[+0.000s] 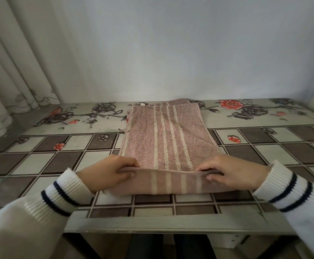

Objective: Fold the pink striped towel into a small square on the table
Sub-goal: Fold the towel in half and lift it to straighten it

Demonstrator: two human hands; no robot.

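Thumb and fingers of the left hand (109, 172) and right hand (230, 173) pinch the lifted near edge of the pink striped towel (163, 135) lying lengthwise on the table (245, 157). Its far end is bunched and unclear.

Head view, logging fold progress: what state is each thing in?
towel: lying lengthwise on the table, already doubled, near edge lifted
left hand: pinching the near left corner
right hand: pinching the near right corner
curtain: hanging drawn at the left
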